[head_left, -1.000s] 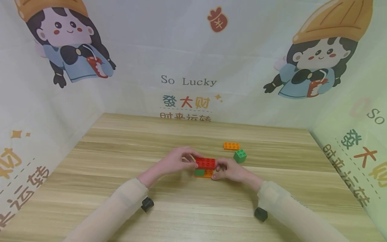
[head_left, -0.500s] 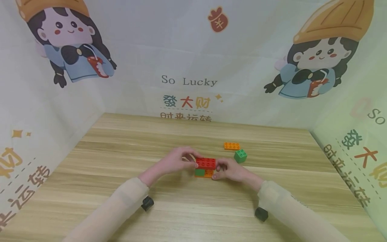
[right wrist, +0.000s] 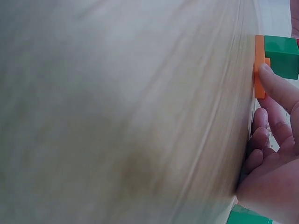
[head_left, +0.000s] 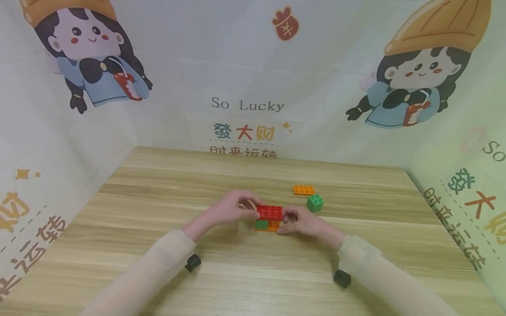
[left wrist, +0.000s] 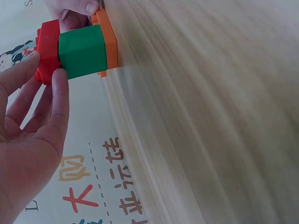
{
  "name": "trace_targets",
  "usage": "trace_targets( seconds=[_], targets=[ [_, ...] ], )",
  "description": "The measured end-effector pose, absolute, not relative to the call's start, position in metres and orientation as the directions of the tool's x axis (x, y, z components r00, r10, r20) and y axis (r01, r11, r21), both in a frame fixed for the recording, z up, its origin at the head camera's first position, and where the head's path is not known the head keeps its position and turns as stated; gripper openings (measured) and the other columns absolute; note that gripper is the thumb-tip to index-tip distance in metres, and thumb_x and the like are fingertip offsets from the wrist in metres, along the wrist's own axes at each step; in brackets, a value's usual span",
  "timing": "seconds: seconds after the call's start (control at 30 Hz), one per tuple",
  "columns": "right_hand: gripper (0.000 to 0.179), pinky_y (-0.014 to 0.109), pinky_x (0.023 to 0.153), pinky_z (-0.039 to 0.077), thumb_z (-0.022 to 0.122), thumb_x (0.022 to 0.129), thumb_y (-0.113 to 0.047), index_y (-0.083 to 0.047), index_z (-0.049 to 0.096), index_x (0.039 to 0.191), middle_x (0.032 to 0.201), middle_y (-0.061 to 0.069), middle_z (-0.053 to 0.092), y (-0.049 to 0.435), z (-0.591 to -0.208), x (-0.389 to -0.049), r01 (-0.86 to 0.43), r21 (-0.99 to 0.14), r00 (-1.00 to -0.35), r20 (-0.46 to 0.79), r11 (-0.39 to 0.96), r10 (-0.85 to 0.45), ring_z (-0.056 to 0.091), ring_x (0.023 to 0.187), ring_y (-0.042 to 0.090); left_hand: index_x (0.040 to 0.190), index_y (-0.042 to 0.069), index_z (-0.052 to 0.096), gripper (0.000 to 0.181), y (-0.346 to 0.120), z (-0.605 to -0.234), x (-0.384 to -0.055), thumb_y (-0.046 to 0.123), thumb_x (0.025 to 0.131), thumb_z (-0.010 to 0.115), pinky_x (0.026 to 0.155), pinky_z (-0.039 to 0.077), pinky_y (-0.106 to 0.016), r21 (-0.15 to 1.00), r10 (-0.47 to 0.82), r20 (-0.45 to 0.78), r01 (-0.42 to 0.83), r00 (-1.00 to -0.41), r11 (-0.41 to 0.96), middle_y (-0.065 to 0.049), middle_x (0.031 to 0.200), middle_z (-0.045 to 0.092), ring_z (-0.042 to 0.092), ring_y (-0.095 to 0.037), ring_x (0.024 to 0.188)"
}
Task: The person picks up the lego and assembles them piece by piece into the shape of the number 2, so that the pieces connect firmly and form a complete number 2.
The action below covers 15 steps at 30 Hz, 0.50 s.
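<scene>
A small stack of toy building bricks stands on the table between both hands. At its bottom lies a flat orange brick [head_left: 272, 226] with a green brick [head_left: 261, 224] on its left half. On top is a red studded brick [head_left: 270, 213], which sits against the green one in the left wrist view and overhangs to the right. My left hand [head_left: 233, 210] pinches the red brick [left wrist: 48, 49] at its left end between thumb and fingers. My right hand [head_left: 303, 220] holds the right end of the orange brick [right wrist: 259, 84], thumb on its near side.
Behind the right hand, another flat orange brick [head_left: 303, 190] and a green block [head_left: 315, 203] lie on the wooden table [head_left: 158, 193]. A printed cloth [head_left: 245, 57] hangs round the back and sides. A black wrist device [head_left: 342, 278] shows below each sleeve.
</scene>
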State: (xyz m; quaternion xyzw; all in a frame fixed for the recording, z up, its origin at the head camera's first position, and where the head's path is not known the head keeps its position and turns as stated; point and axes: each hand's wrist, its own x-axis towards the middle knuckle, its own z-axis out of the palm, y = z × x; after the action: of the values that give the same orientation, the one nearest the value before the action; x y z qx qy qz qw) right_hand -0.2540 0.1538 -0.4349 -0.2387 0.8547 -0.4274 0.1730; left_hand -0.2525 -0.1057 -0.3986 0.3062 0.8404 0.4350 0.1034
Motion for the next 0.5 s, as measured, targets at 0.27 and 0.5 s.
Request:
trace_targets(
  seconds=[0.27, 0.5],
  targets=[
    [0.025, 0.021, 0.065, 0.032, 0.078, 0.082, -0.014, 0.0, 0.065, 0.098, 0.085, 0.003, 0.056, 0.154, -0.4334, -0.2529, -0.277, -0.811, -0.823, -0.076, 0.515, -0.563, 0.042, 0.075, 0.014, 0.118, 0.007, 0.07, 0.032, -0.1057, -0.3973, -0.2546, 0.011, 0.087, 0.073, 0.089, 0.057, -0.029, 0.782, 0.611, 0.086, 0.433, -0.787, 0.448, -0.012, 0.118, 0.072, 0.07, -0.017, 0.095],
    [0.025, 0.021, 0.065, 0.032, 0.078, 0.081, -0.014, -0.001, 0.065, 0.099, 0.085, 0.002, 0.056, 0.1536, -0.4353, -0.2542, -0.28, -0.807, -0.824, -0.076, 0.519, -0.562, 0.042, 0.075, 0.013, 0.118, 0.008, 0.07, 0.032, -0.1055, -0.3939, -0.2544, 0.012, 0.086, 0.073, 0.087, 0.057, -0.03, 0.781, 0.612, 0.052, 0.414, -0.789, 0.468, -0.011, 0.117, 0.072, 0.069, -0.016, 0.095]
  ],
)
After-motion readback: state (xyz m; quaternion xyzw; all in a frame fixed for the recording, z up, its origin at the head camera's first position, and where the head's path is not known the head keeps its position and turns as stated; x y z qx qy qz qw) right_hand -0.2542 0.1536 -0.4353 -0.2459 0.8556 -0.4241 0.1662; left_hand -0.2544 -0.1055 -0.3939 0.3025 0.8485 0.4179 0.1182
